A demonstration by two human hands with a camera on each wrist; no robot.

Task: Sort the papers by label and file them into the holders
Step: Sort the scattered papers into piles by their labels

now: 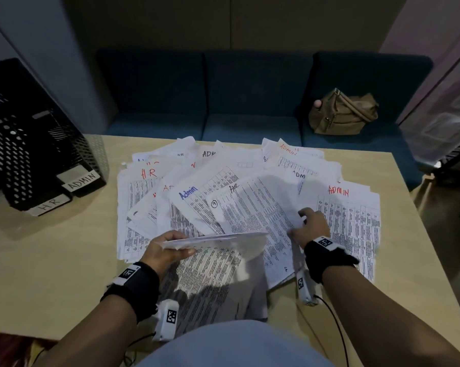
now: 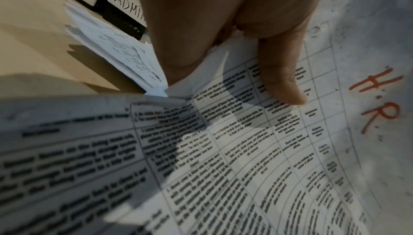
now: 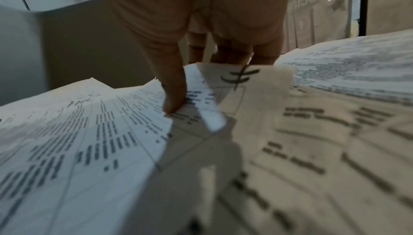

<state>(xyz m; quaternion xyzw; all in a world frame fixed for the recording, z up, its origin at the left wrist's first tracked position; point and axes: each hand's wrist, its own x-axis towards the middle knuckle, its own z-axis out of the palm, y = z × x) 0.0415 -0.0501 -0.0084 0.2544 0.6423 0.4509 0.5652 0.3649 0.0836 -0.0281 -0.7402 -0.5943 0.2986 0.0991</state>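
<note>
Many printed sheets lie fanned across the table, marked "HR" [image 1: 148,172] or "ADMIN" [image 1: 338,191] in red, blue or black. My left hand [image 1: 176,245] grips a thin stack of papers [image 1: 218,237] just above the pile; in the left wrist view my left hand [image 2: 279,79] lies with its thumb on a top sheet marked "H.R" [image 2: 375,101] in red. My right hand [image 1: 303,218] pinches the right edge of a sheet marked "HR" [image 1: 255,207] in black. In the right wrist view, my right hand [image 3: 201,72] has the thumb above and fingers below that edge. Two black mesh holders [image 1: 25,144] stand at far left, labelled "HR" [image 1: 48,203] and "ADMIN" [image 1: 82,180].
An olive bag [image 1: 342,112] sits on the dark blue sofa [image 1: 223,102] behind the table. Bare tabletop [image 1: 51,260] shows left of the pile, between it and the holders. Cables run off the near edge by my wrists.
</note>
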